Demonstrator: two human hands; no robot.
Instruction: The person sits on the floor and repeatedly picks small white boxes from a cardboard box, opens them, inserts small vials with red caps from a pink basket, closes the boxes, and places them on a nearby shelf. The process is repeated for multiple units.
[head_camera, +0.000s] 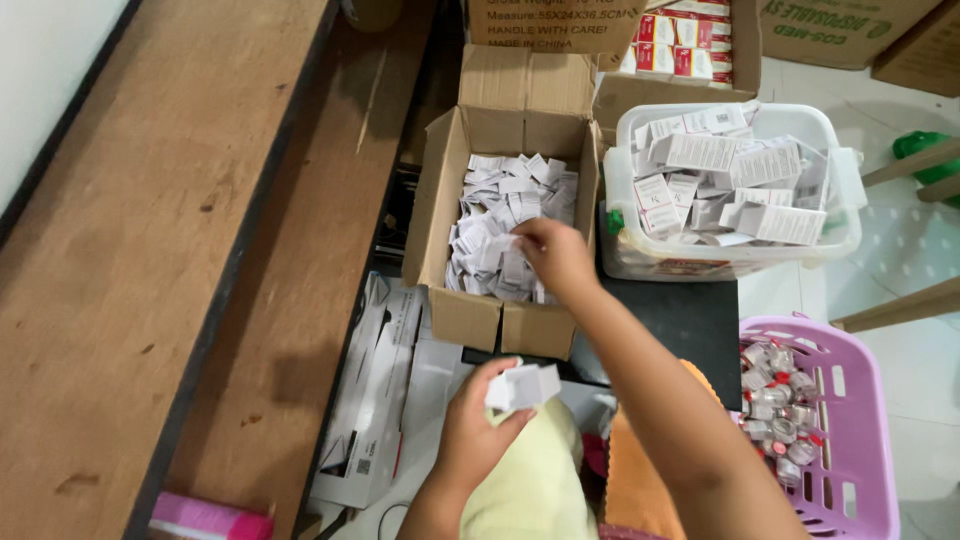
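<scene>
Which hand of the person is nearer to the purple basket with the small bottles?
The right hand is nearer, but only slightly. It reaches into the cardboard box of folded papers, up and left of the purple basket. The left hand holds a small white box, farther left.

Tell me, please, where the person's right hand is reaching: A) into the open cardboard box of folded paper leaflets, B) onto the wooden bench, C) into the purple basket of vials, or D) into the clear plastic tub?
A: the right hand is down among the folded leaflets inside the open cardboard box, while the left hand holds a small white carton.
</scene>
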